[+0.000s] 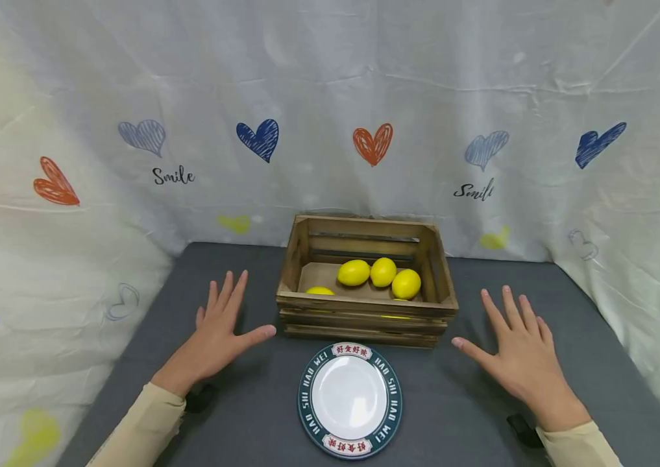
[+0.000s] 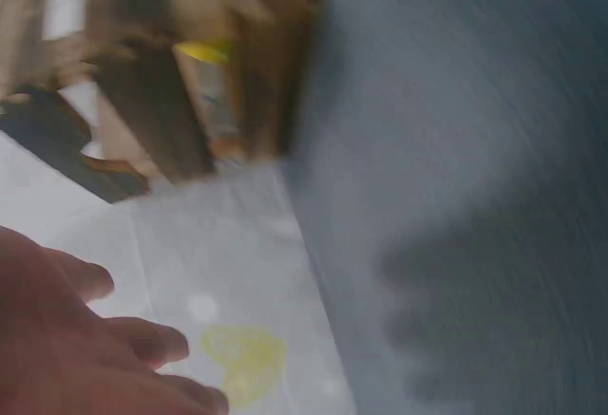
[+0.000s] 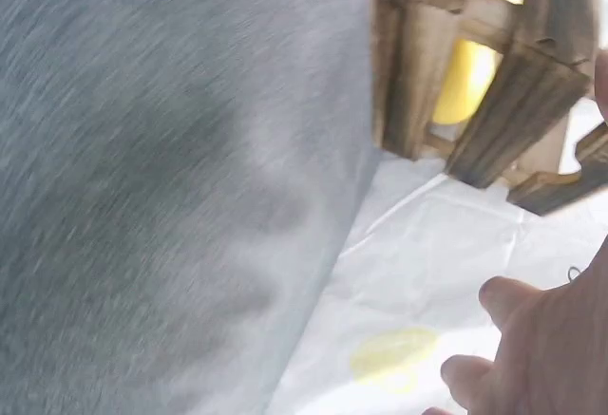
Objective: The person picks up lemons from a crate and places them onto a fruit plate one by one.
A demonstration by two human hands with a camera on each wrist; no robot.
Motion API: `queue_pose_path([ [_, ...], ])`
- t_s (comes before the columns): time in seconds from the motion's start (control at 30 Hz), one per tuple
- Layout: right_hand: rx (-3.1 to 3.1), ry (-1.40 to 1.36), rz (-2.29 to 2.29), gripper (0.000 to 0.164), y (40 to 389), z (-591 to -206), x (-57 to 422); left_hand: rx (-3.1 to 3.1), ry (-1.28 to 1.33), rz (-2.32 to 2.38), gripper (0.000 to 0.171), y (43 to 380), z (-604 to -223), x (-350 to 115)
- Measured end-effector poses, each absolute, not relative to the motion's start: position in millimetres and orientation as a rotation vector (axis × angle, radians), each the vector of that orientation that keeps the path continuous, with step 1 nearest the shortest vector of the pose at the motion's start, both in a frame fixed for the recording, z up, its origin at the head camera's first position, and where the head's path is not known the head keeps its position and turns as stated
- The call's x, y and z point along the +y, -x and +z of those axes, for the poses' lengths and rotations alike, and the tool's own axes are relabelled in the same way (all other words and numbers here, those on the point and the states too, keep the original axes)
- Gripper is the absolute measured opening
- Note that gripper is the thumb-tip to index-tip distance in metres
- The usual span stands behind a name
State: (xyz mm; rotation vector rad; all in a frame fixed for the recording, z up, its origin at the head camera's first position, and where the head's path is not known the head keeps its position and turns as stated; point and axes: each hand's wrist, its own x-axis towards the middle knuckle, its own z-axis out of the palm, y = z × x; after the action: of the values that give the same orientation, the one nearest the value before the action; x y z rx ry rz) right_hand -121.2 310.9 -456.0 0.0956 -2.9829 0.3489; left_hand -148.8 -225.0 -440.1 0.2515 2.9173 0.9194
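A slatted wooden crate [image 1: 365, 318] stands at the back of the table with several yellow lemons [image 1: 354, 273] inside; its front boards partly hide some of them. In front of it lies a round plate [image 1: 348, 397] with a white middle and a dark green lettered rim. To the left of crate and plate, my left hand [image 1: 219, 337] is held with fingers spread and nothing in it. My right hand [image 1: 519, 350] mirrors it on the right side, fingers spread and holding nothing. Both wrist views show the crate's slatted ends [image 2: 152, 102] beyond the fingers.
A dark grey cloth [image 1: 248, 415] covers the table. Behind it and at both sides hangs a white curtain [image 1: 318, 78] printed with hearts and the word Smile. The crate's back sits close to this curtain.
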Motion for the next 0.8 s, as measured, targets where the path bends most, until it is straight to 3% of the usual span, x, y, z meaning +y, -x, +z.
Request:
queue_pose_path([
  [0.27, -3.033, -0.132, 0.501, 0.097, 123.3, -443.9, 307.5, 2.489, -0.325, 1.517, 0.075, 164.7, -433.4, -204.8],
  [0.47, -2.997, -0.189, 0.546, 0.09, 129.7, -425.0, 300.0, 2.177, -0.313, 1.837, 0.081, 182.4, -427.8, -187.3],
  [0.8, -2.949, -0.282, 0.486, 0.089, 141.9, -370.7, 280.3, 2.129, -0.176, 1.888, 0.084, 198.3, -441.3, -162.4],
])
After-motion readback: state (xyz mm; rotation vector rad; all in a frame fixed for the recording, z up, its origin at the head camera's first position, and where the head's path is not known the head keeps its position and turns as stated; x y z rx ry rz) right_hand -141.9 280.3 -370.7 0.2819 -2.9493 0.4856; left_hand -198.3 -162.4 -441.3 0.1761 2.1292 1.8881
